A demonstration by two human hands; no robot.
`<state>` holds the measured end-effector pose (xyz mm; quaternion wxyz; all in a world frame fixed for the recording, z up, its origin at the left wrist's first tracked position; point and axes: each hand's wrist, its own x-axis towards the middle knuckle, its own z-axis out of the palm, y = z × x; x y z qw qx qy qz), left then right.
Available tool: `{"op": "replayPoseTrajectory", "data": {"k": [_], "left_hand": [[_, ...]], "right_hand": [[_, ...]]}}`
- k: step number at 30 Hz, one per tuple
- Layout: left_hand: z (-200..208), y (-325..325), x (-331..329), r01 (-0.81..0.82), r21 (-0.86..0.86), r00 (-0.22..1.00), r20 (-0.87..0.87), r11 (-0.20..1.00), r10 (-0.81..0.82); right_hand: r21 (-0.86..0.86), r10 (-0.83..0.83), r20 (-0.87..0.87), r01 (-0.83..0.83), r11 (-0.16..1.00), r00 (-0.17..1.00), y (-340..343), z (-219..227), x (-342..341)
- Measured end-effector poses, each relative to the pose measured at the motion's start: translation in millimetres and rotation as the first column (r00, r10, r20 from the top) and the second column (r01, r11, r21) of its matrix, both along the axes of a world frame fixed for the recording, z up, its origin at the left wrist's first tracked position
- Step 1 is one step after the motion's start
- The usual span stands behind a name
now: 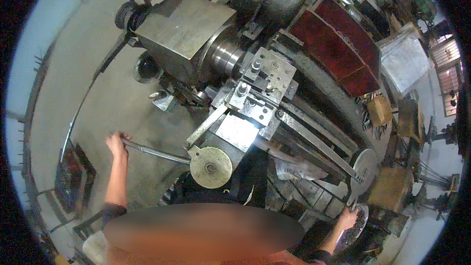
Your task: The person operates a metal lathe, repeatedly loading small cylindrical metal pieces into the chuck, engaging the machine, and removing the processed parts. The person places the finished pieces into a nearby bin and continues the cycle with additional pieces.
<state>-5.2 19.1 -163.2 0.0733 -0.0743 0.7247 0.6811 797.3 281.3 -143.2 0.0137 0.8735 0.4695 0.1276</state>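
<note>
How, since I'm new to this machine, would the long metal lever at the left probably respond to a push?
Probably stiff: the lever looks like a rigid metal bar. It might swing rather than come free, as its inner end appears to meet the round plate. Its shiny shaft could be slippery.

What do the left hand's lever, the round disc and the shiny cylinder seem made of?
Lever, in the left hand: probably steel, smooth, judging by its grey sheen.
Disc: likely metal, dull yellowish face; brass or stained steel, unclear.
Cylinder: bare metal, probably steel, finely polished, with bright banded reflections.
</note>
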Motion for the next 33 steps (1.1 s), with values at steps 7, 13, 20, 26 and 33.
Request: {"op": "replayPoseTrajectory", "data": {"k": [7, 13, 20, 26, 33], "left_hand": [[23.4, -19.9, 5.2, 0.253, -0.348, 0.964, 0.169, 0.903, -0.205], [-8.3, 27.0, -89.4, 0.153, -0.968, 0.727, -0.025, 0.198, -0.686], [-92.2, 142.7, -96.1, -0.014, -0.998, 0.056, -0.057, 0.057, -0.997], [-178.4, 189.3, -90.5, 0.275, -0.957, 0.454, 0.041, 0.096, -0.89], [-172.6, 159.0, -110.4, 0.182, -0.983, 0.371, 0.065, 0.004, -0.926]], "right_hand": [[-0.143, 0.231, 0.21, -0.204, 0.968, 0.95, 71.9, 4.1, 99.0], [-0.096, 0.171, 0.407, -0.144, 0.985, 0.897, 105.6, 5.9, 109.3], [0.225, 0.252, 0.223, -0.301, 0.927, 0.942, 27.0, 0.5, 43.8], [0.373, 0.281, -0.209, -0.189, 0.908, 0.937, -28.9, 10.2, -6.1], [0.419, 0.422, -0.4, -0.247, 0.874, 0.814, 16.5, 84.3, -62.9]]}}
